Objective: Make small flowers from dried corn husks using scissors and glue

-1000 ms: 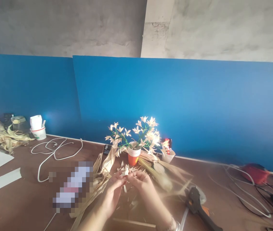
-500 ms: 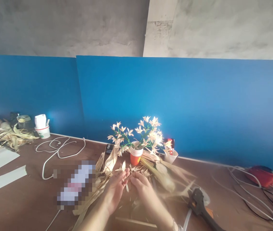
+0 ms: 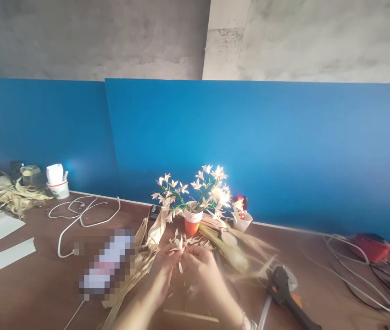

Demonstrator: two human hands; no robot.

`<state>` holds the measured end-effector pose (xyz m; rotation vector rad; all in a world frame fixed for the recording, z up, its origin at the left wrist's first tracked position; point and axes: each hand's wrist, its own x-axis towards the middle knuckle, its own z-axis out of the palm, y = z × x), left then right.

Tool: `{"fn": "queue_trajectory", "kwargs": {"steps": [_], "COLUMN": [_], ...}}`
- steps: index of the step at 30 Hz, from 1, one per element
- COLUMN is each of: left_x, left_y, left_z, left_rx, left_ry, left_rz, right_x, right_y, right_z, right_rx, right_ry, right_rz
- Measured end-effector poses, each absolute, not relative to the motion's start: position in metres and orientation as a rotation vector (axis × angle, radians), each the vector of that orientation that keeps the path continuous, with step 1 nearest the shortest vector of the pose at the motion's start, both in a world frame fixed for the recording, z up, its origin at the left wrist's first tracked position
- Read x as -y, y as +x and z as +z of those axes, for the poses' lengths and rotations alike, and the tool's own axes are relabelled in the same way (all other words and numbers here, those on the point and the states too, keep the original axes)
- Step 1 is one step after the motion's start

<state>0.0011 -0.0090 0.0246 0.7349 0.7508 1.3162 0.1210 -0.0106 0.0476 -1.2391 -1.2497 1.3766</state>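
Observation:
My left hand (image 3: 165, 266) is closed in a pinch on a small pale corn husk flower (image 3: 178, 244), whose pointed petals stick up above the fingertips. My right hand (image 3: 202, 263) meets it from the right, thumb and fingers pinched together at the flower's base; the exact grip is partly hidden. Just beyond the hands stands an orange and white stack of paper cups (image 3: 192, 222), holding green stems with many pale husk flowers (image 3: 215, 190). Husk scraps (image 3: 198, 241) lie between the hands and the cups.
Dry corn husks (image 3: 160, 229) lie left of the cups, more husks (image 3: 238, 256) to the right. A black glue gun (image 3: 282, 288) rests near my right forearm. A blurred-out phone-like object (image 3: 107, 263) and a white cable (image 3: 88, 215) are at left. A blue partition (image 3: 250, 146) closes the back.
Both hands have come closer together, and my left fingers have curled in around the husk flower. My right fingertips now meet it. The view has shifted slightly.

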Motion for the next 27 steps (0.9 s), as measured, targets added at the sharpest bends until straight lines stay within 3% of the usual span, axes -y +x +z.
{"fn": "queue_trajectory", "kwargs": {"steps": [18, 27], "left_x": [0.010, -0.001], "left_y": [-0.004, 0.000], "left_z": [0.031, 0.014], "left_rx": [-0.632, -0.845], "left_ry": [0.694, 0.761], "left_rz": [1.377, 1.434], "right_x": [0.006, 0.009], "right_y": [0.126, 0.127], "right_z": [0.043, 0.048], "right_rx": [1.251, 1.235], "right_ry": [-1.212, -1.212], "right_rz": [1.410, 1.433]}}
